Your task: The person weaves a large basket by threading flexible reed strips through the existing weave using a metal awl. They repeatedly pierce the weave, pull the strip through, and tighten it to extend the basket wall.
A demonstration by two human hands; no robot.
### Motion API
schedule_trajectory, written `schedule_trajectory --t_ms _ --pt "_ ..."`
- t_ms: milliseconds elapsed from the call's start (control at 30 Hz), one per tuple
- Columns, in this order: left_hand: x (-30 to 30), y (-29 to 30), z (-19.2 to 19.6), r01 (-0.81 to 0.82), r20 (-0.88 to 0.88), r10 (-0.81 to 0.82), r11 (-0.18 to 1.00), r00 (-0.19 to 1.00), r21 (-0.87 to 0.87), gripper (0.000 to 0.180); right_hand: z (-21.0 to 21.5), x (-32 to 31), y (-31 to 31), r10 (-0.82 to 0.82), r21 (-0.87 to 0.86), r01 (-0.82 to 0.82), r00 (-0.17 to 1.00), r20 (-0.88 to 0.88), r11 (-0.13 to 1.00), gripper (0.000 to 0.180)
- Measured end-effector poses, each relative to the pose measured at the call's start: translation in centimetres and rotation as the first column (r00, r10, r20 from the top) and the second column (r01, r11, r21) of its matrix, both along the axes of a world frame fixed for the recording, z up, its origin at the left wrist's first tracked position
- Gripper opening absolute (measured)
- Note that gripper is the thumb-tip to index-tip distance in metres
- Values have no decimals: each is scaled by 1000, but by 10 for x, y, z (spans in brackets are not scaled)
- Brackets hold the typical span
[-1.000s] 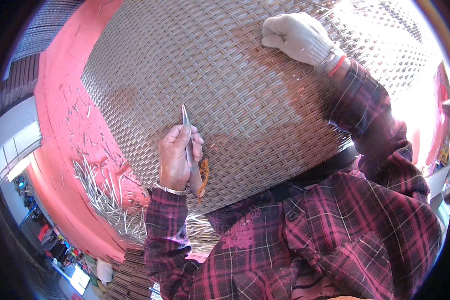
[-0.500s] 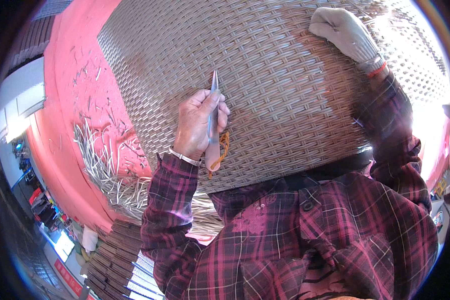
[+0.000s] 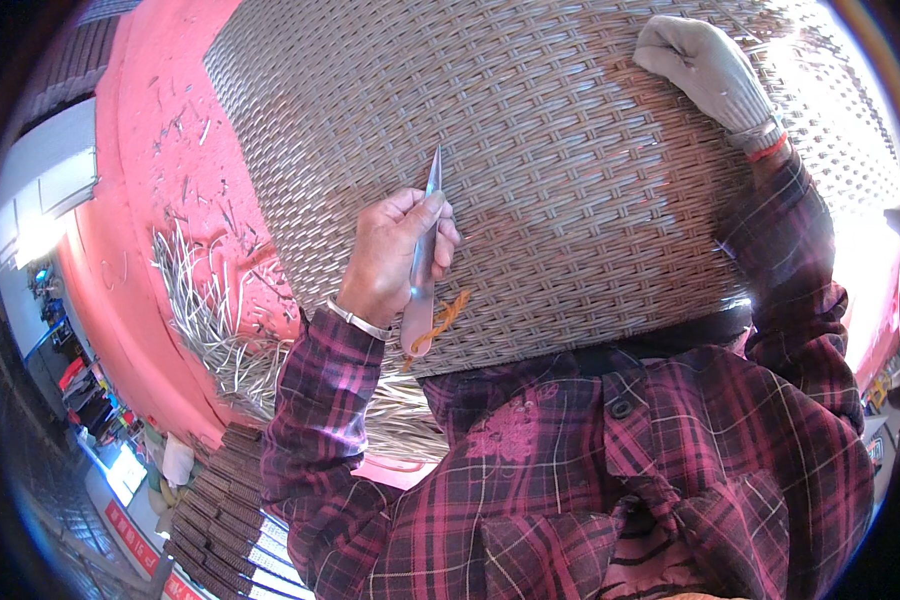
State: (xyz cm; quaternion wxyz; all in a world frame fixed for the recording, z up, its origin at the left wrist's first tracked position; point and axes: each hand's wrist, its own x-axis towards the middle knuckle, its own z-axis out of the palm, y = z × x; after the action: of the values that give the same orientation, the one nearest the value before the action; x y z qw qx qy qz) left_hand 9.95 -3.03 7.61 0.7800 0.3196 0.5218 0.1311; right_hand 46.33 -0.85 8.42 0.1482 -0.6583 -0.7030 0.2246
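Note:
My bare left hand (image 3: pixel 398 245) is closed around a pointed metal tool (image 3: pixel 427 232), its bright tip aimed away from me over the woven panel. An orange cord (image 3: pixel 450 312) hangs at the tool's pale, rounded near end. The brown wicker panel (image 3: pixel 560 210) spans the middle of the view, close against my shirt. At the far right, my right hand (image 3: pixel 705 75) wears a pale knitted glove and rests on the weave with its fingers curled in. Whether those fingers hold anything is hidden.
Left of the panel lies a pink surface (image 3: pixel 140 180) scattered with dark scraps. A heap of pale loose strips (image 3: pixel 210 310) lies beside the panel's left edge. Stacked dark woven pieces (image 3: pixel 210 490) stand at the lower left. Glare washes out the panel's right side.
My left hand has shifted slightly, and the tool leans more to the right with its near end swung left. My gloved right hand sits a little further right in the view, still curled.

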Motion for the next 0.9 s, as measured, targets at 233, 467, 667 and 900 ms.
schedule_trajectory --t_ms 233,467,667,900 --pt "-3 9 -4 -35 24 38 991 999 -127 21 -1 0 -1 9 17 -9 1000 9 1000 21" --pt "-7 15 4 -54 24 60 980 998 -190 21 -1 1 -1 27 46 -28 999 23 999 21" --pt "3 5 -8 -134 86 138 990 987 -53 22 -1 2 -4 38 72 -41 998 42 997 19" --pt "2 -22 -23 -289 205 260 948 944 131 19 -8 -1 -9 20 201 -49 989 147 978 21"
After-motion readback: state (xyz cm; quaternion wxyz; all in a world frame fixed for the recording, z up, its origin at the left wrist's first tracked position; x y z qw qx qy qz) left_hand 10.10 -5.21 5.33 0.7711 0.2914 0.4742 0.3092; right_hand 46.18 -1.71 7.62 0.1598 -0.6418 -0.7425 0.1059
